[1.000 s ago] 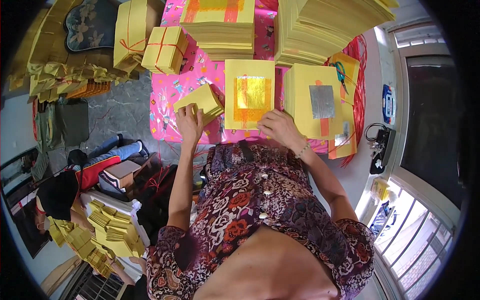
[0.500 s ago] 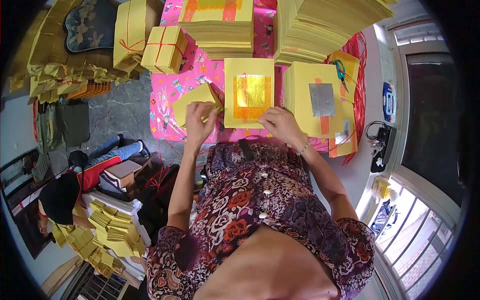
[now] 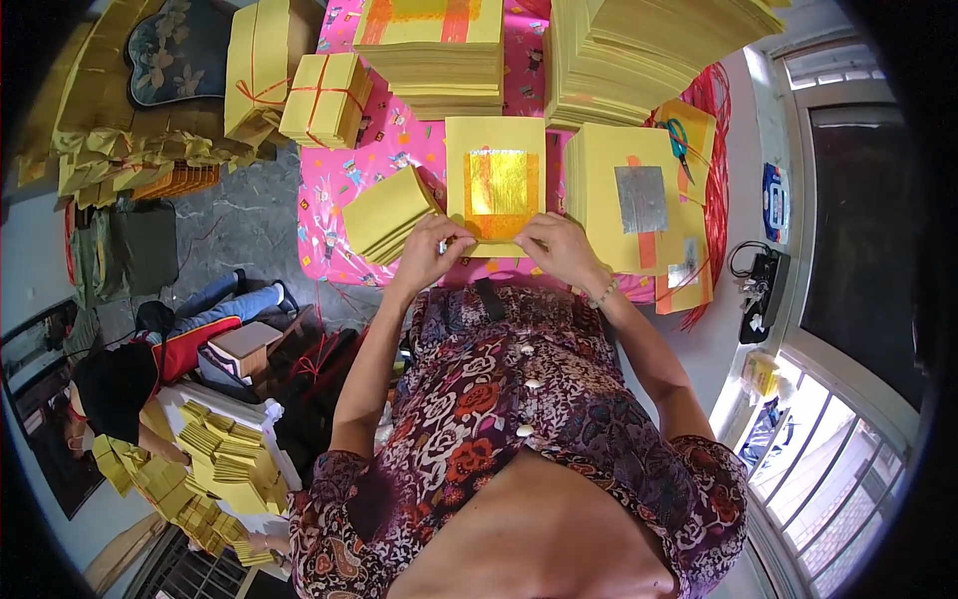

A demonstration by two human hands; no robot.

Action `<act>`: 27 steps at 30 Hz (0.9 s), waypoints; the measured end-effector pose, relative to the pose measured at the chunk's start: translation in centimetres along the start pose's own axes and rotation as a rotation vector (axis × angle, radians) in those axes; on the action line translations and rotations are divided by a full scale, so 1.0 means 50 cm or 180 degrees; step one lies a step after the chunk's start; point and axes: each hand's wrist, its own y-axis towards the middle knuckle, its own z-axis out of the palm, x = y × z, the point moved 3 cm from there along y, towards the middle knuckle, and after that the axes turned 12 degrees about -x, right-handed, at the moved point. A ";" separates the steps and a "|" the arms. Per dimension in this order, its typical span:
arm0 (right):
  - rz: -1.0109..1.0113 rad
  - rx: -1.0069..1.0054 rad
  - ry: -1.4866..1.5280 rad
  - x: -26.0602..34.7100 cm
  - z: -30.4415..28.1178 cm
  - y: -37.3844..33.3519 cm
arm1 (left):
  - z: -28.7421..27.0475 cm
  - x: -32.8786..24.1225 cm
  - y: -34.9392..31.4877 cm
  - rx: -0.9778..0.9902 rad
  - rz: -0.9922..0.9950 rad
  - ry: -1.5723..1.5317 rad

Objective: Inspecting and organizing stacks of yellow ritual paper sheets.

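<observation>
Midway between folded papers (image 3: 387, 215) and a stack (image 3: 599, 210), left grip (image 3: 429, 250) and right grip (image 3: 563, 248) pinch foiled paper (image 3: 501, 185).

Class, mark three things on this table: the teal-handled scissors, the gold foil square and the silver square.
Teal-handled scissors (image 3: 682, 151): head view, lower part of the handles.
Gold foil square (image 3: 501, 184): head view, its middle.
Silver square (image 3: 641, 200): head view, its middle.

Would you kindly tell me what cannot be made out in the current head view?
Head view: near corners of the gold-foil paper, covered by the left hand and right hand.
Head view: far end of the tall paper stack, cut off by the upper edge.
Head view: pink cover beneath the silver-foil stack, hidden by that stack.
</observation>
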 end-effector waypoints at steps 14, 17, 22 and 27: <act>0.0011 -0.0026 -0.0033 0.003 0.000 -0.001 | 0.003 0.000 0.004 0.0074 -0.0183 -0.0036; -0.0013 -0.0054 -0.0024 0.004 0.000 -0.002 | 0.004 0.005 0.004 0.0097 -0.0280 -0.0081; -0.0073 -0.0100 -0.0065 0.006 0.000 -0.002 | 0.008 0.010 0.004 0.0106 -0.0311 -0.0175; -0.0395 -0.0225 -0.0260 0.027 -0.010 -0.007 | 0.008 0.009 0.008 0.0043 -0.0255 -0.0041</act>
